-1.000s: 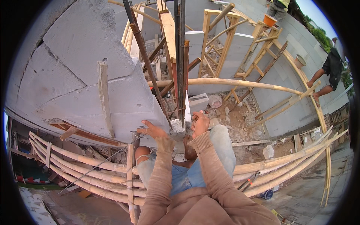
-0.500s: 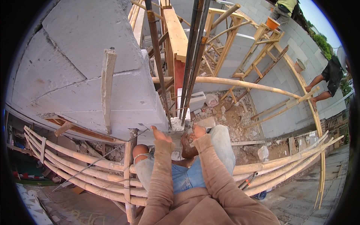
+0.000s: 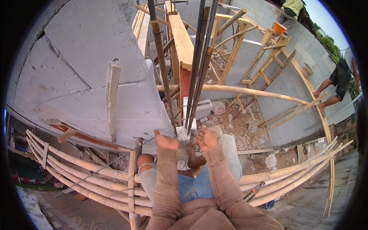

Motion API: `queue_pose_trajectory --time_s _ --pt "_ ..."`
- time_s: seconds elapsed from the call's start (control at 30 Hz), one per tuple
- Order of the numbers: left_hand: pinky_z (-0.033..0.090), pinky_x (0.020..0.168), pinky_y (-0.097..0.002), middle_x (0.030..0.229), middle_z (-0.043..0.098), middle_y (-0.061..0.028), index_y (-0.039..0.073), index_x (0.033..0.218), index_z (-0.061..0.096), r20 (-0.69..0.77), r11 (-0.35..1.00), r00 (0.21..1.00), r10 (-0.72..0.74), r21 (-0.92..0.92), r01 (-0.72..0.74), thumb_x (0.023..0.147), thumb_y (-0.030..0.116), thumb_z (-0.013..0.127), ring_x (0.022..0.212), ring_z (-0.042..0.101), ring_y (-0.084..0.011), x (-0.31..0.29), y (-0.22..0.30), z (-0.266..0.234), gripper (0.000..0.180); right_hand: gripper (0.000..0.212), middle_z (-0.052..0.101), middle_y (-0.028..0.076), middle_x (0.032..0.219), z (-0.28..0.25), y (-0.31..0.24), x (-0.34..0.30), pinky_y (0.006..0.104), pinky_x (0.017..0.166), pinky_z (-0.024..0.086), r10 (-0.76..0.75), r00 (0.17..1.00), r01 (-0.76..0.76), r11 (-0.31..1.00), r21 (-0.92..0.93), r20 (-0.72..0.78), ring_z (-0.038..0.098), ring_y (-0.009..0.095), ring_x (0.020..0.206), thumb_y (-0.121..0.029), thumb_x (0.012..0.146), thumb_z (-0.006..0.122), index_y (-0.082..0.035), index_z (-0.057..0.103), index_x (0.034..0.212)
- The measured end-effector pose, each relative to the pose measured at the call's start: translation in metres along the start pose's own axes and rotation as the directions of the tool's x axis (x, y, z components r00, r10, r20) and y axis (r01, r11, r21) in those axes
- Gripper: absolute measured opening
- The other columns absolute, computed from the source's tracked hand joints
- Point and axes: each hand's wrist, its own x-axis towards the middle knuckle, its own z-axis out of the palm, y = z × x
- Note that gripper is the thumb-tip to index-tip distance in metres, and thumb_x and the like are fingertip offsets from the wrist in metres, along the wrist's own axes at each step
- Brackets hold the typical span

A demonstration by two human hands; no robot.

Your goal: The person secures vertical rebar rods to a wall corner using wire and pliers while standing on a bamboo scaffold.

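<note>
I look down from a bamboo scaffold at the corner of a grey block wall. A bundle of several rusty steel bars rises from a lump of grey concrete at that corner. My left hand lies against the wall's lower corner just left of the bars, palm down with its fingers pointing away and nothing seen in it. My right hand is just right of the bars' foot, fingers curled, and no object shows in it. Both sleeves are brown. My knees and jeans are below.
A wooden strip leans on the wall. A long bamboo pole crosses behind the bars. Timber ladders and frames stand at the back. Rubble covers the ground below. Two other people work along the far wall.
Both hands have come closer together at the foot of the bars. My left hand's fingers, spread a second ago, now lie together. My view has shifted closer to the wall.
</note>
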Motion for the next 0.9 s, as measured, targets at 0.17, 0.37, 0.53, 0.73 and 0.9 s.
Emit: queue_pose_trajectory --time_s 0.17,0.37,0.53,0.73,0.9 --pt "-0.005 0.117 -0.0442 0.162 -0.012 -0.0105 0.008 0.154 -0.007 -0.039 0.999 0.999 0.037 -0.013 -0.037 0.095 0.059 0.038 0.149 -0.013 -0.0206 -0.005 -0.005 0.015 0.090 0.021 0.040 -0.004 0.064 -0.007 0.002 0.005 0.0270 0.047 0.030 -0.012 0.999 0.010 0.999 0.034 0.047 0.038 0.011 0.052 -0.020 0.096 0.057 -0.015 0.049 0.077" --pt "0.016 0.109 -0.0376 0.155 0.028 -0.0019 0.014 0.148 0.030 -0.070 0.993 0.994 0.083 -0.076 -0.088 0.095 0.052 0.039 0.139 0.022 -0.0153 0.021 -0.001 0.007 0.067 0.020 0.041 -0.003 0.064 -0.003 0.004 0.006 0.0279 0.051 0.031 -0.030 0.997 0.027 0.999 0.038 0.076 0.039 0.011 0.056 -0.018 0.095 0.057 -0.013 0.049 0.077" --pt "0.027 0.101 -0.0368 0.149 0.038 0.0020 0.019 0.142 0.042 -0.046 0.992 0.994 0.098 -0.078 -0.102 0.092 0.051 0.039 0.131 0.031 -0.0124 0.034 0.000 0.002 0.059 0.022 0.041 -0.005 0.064 -0.018 0.006 0.018 0.0262 0.049 0.030 -0.038 0.993 0.026 0.993 0.112 0.111 0.038 0.010 0.053 -0.020 0.094 0.058 -0.014 0.050 0.075" --pt "0.022 0.111 -0.0442 0.155 0.032 0.0006 0.014 0.146 0.039 -0.096 0.988 0.986 0.137 -0.061 -0.144 0.093 0.048 0.037 0.141 0.027 -0.0174 0.052 0.000 -0.003 0.063 0.022 0.044 -0.006 0.065 -0.019 -0.005 0.020 0.0254 0.048 0.030 -0.014 1.000 0.015 0.996 0.087 -0.010 0.041 0.008 0.055 -0.021 0.096 0.056 -0.015 0.051 0.075" --pt "0.025 0.111 -0.0371 0.153 0.036 0.0021 0.017 0.146 0.041 -0.197 0.973 0.961 0.195 -0.082 -0.214 0.094 0.053 0.040 0.139 0.031 -0.0152 0.017 -0.004 0.030 0.063 0.025 0.043 -0.007 0.064 -0.036 0.017 0.048 0.0242 0.046 0.029 0.014 0.999 -0.010 0.997 0.082 -0.043 0.038 0.006 0.053 -0.023 0.097 0.055 -0.016 0.050 0.073"
